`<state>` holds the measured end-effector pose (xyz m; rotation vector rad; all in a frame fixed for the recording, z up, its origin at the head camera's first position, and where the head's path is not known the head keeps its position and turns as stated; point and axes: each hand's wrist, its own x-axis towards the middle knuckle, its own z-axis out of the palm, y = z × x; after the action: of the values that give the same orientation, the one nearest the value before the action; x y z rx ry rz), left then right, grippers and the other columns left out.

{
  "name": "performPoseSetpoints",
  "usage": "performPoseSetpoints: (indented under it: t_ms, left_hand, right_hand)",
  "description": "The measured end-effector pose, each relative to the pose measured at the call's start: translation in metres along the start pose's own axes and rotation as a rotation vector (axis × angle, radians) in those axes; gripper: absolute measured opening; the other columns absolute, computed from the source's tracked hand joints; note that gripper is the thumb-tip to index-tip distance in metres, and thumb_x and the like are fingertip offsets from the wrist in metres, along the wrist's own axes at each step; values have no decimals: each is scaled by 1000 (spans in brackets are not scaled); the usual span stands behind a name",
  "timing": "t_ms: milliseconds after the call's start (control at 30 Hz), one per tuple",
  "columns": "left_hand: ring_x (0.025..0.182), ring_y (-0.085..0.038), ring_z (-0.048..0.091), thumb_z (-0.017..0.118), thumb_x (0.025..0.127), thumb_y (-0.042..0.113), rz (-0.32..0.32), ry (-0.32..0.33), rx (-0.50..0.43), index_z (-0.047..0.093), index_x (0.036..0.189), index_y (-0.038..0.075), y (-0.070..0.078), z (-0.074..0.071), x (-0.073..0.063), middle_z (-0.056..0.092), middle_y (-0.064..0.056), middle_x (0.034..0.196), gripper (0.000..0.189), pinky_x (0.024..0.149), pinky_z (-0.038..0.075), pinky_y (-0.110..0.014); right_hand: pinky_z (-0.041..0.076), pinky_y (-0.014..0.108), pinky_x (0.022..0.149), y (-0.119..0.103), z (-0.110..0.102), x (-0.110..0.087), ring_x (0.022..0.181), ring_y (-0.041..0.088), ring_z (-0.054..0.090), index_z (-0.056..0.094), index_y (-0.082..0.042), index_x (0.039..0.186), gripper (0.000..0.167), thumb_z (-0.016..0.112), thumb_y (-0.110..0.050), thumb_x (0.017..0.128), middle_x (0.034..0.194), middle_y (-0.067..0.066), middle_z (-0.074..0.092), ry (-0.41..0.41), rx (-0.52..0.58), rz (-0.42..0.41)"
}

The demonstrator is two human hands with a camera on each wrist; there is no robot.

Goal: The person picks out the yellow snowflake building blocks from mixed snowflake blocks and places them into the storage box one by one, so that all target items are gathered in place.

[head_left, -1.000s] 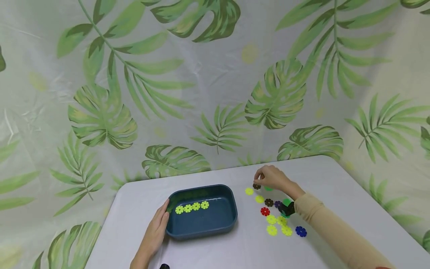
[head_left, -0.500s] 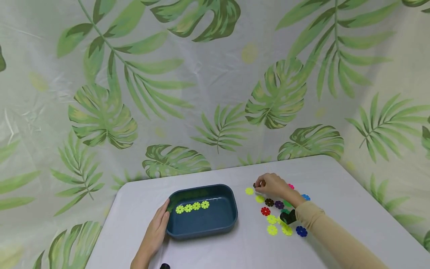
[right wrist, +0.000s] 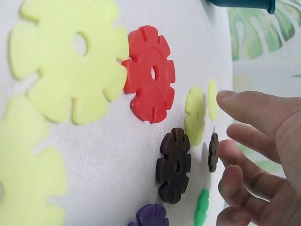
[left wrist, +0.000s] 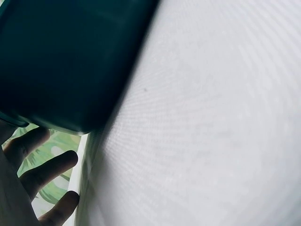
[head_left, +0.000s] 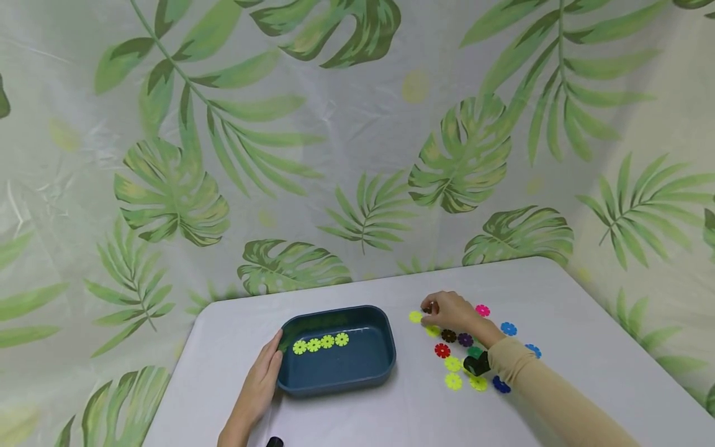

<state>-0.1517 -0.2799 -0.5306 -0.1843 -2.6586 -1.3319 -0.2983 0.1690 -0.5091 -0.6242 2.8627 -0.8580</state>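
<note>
My left hand (head_left: 262,377) rests against the left side of a dark blue tray (head_left: 337,386), its fingers (left wrist: 51,172) straight and spread in the left wrist view. Inside the tray, yellow notched plastic discs (head_left: 314,345) lie in a row. On the right, my right hand (head_left: 451,310) hovers low at the far end of scattered discs. Its thumb reaches toward a yellow disc (right wrist: 212,100), and the bent fingers are beside a dark brown disc (right wrist: 213,152). A gap shows between thumb and fingertips, with nothing held there.
Nearer discs include a red one (head_left: 442,351), a second brown one (head_left: 449,336), a purple one (head_left: 465,339) and several yellow ones (head_left: 454,381). Pink (head_left: 483,310) and blue (head_left: 508,329) discs lie right of the hand. Leaf-patterned cloth (head_left: 363,155) hangs behind the white table (head_left: 234,323).
The right hand has come slightly nearer the camera, its thumb shifting toward the yellow discs, uncovering pink and blue discs beyond the wrist. The left hand and tray stay put.
</note>
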Motion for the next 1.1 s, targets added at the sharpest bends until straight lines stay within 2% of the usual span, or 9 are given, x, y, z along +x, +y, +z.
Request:
performPoseSetpoints:
  t_ms: [200, 600, 767, 1100]
  left_hand:
    - [149, -36, 28, 35, 113, 30, 3, 3, -1, 30, 161, 16, 0, 0, 0, 34, -12, 161, 50, 118, 22, -62]
    - [149, -36, 28, 34, 113, 30, -3, 8, 7, 31, 161, 16, -2, 1, 1, 34, -12, 161, 50, 118, 21, -61]
    - [149, -37, 28, 34, 113, 31, -5, 7, 11, 30, 161, 16, 1, 1, 0, 34, -13, 161, 50, 118, 22, -61]
    - [148, -36, 29, 35, 113, 30, -5, 12, 14, 32, 160, 15, 0, 0, 0, 35, -12, 161, 50, 118, 22, -60]
  right_hand:
    - [43, 29, 56, -1, 3, 4, 65, 13, 51, 75, -9, 111, 35, 85, -28, 84, 75, -4, 58, 10, -19, 2]
    - [43, 29, 55, -3, 5, 6, 65, 13, 50, 76, -9, 110, 33, 85, -28, 84, 74, -5, 57, -5, -39, -18]
    - [44, 29, 56, -4, 6, 8, 66, 13, 51, 76, -10, 109, 33, 85, -29, 84, 75, -5, 57, -12, -46, 2]
    - [44, 29, 55, -6, 6, 11, 65, 14, 51, 77, -13, 104, 27, 85, -29, 84, 74, -5, 57, -15, -42, 14]
